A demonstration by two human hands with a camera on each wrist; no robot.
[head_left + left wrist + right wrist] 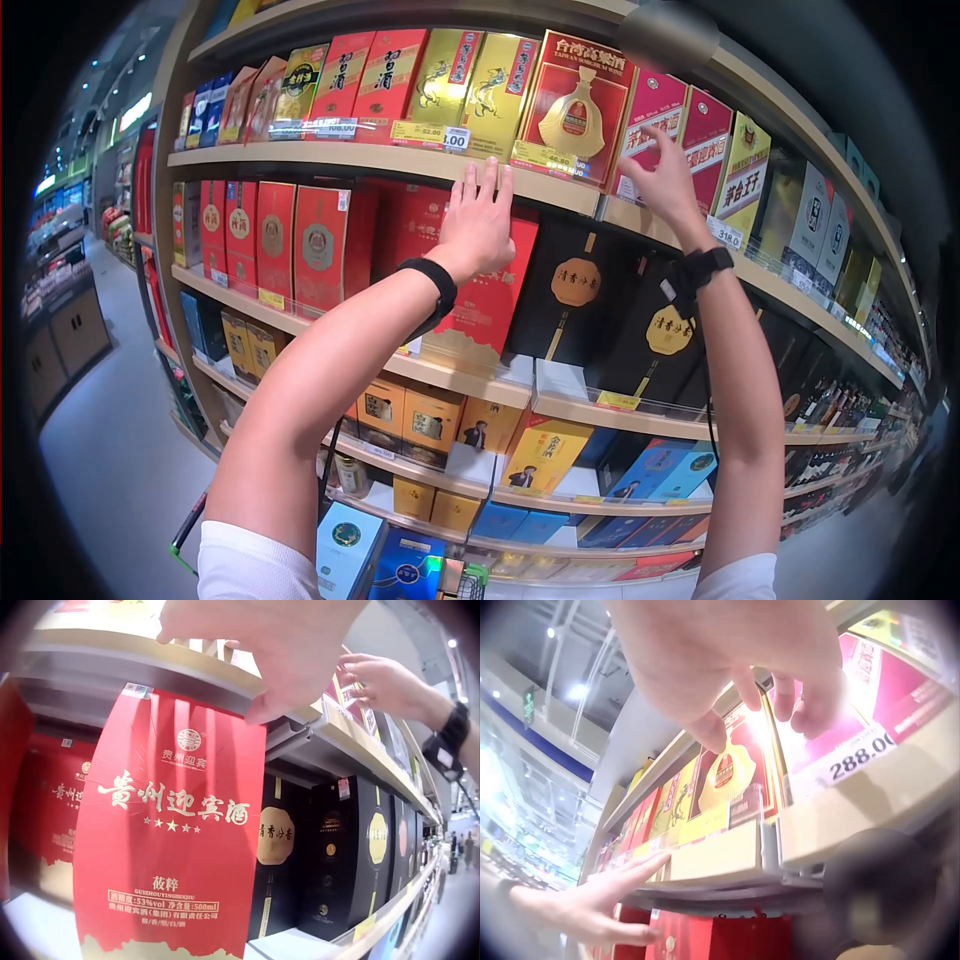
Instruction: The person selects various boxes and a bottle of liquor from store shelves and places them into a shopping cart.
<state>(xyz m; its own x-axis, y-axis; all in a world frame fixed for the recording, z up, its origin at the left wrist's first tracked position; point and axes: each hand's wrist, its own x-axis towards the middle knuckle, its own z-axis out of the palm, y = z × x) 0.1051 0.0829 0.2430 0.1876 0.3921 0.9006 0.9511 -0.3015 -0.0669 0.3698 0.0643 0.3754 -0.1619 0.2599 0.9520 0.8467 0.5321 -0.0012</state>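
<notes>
My left hand (478,222) is raised in front of the upper shelf, its fingers straight and fingertips at the shelf's front edge (562,190). Below that hand stands a large red liquor box (169,847) with gold lettering. Higher up and to the right, my right hand (662,190) is in front of a pink liquor box (655,100), thumb and fingers apart. Beside it is a red Taiwan Sorghum Wine box (560,75) with a gold bottle picture. In the right wrist view, the right fingers hang over the border between these two boxes, with nothing gripped.
Gold boxes (445,75) and red boxes (385,75) line the upper shelf to the left. Black boxes (560,330) fill the shelf below. Price tags (725,232) run along the shelf edges. Low in view are blue boxes (405,570); an aisle floor (120,430) lies left.
</notes>
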